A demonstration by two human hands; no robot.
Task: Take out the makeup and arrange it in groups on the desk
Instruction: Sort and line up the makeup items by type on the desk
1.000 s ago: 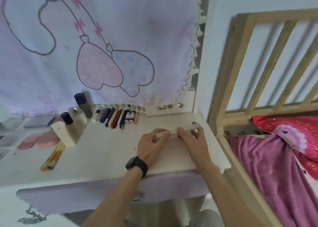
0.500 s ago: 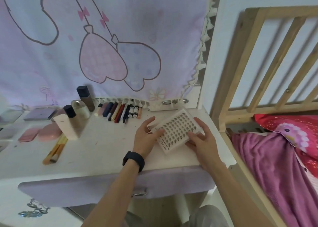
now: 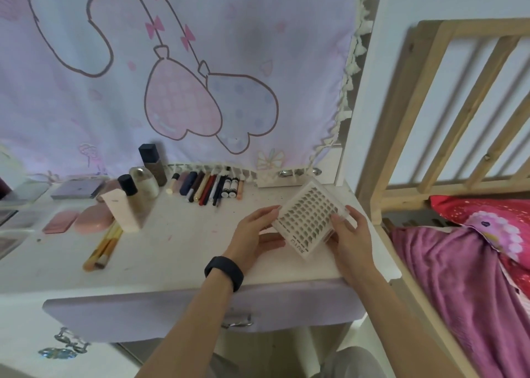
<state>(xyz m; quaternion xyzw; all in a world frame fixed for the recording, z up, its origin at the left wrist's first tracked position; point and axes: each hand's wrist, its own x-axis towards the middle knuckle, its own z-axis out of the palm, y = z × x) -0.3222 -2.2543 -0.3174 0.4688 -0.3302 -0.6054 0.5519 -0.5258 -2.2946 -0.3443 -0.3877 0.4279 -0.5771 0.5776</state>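
- The white lash case (image 3: 309, 220) is between both hands, tilted up off the worktop (image 3: 172, 251).
- The left hand (image 3: 253, 234) pinches its left edge between fingers and thumb. The right hand (image 3: 351, 234) clamps the right corner, thumb on the face.
- Its longer side seems to run from the left thumb out past the right fingertips.
- Bare worktop lies just beneath. The row of pencils and tubes (image 3: 209, 187) sits beyond the left hand, which is the nearer.

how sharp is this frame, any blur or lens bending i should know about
Head view: the wide-angle lens makes the bed rail and curtain edge lean; it is soft all over, so the print on the white grid case is unreadable; palettes toward the left border smear most; light is flat and even, with no hard glare.
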